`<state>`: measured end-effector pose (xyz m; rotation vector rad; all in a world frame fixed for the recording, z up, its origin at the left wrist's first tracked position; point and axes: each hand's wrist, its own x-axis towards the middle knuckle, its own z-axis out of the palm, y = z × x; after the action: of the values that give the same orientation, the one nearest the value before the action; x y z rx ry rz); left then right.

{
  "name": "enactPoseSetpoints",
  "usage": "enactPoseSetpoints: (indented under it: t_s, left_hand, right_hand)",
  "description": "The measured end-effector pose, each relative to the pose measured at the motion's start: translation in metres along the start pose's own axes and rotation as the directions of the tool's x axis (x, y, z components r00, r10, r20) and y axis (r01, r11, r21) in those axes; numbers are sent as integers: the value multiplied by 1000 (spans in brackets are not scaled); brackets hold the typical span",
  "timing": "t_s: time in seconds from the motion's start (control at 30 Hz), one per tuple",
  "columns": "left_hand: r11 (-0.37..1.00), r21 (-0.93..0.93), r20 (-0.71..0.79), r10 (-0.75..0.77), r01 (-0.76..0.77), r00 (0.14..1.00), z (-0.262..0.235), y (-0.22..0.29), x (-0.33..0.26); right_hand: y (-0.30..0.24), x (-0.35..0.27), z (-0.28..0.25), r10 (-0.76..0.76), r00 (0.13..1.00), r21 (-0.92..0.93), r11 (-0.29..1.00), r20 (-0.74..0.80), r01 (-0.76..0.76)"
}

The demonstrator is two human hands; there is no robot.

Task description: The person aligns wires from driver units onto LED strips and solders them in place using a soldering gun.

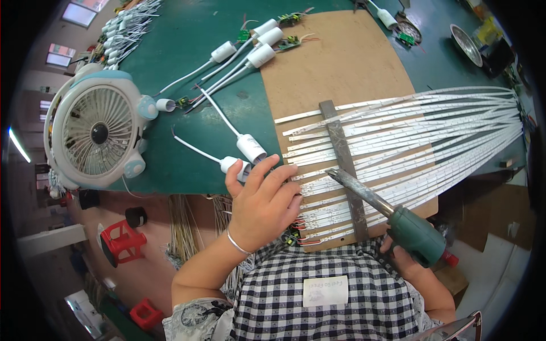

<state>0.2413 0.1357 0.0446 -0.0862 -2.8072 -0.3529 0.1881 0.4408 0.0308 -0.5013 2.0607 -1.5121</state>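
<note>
currently | white strips (443, 153) just beside spread left hand (263, 206) | right hand (404, 261) gripping soldering iron (418, 234)

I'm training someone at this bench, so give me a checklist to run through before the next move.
1. Right hand on the handle of the green-handled soldering iron: ok, though the handle hides part of the grip.
2. Dark bar lying across the white strips: ok.
3. Left hand clear of the iron's tip: ok, they show apart, but the fingers are at the nearby strip ends.
4. Strips evenly spaced: not ok, gaps vary and some upper ones overlap.
5. Tip heated: cannot tell.
6. Left fingers gripping a strip or wire: cannot tell.
</note>
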Motion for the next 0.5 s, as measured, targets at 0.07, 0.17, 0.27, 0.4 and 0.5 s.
enactPoseSetpoints:
  t_s: [0.07,0.17,0.27,0.4,0.5]
  left_hand:
    - [1000,5,3,13,-13,1000,0,1,-2]
    - [991,-101,88,100,-91,991,-13,-10,10]
    - [980,-121,-97,149,-160,984,-19,-53,45]
    - [1000,4,-201,12,-12,980,-22,-123,104]
    - [992,85,-106,-82,91,991,7,-144,134]
  right_hand:
    - [4,-6,-2,17,999,49,999,35,-19]
    - [9,-13,2,56,998,173,983,8,-57]
    - [5,-11,6,56,994,245,969,-90,-32]
    - [-6,-9,6,29,994,229,973,-105,-4]
    - [-7,-10,11,5,987,259,965,-162,37]
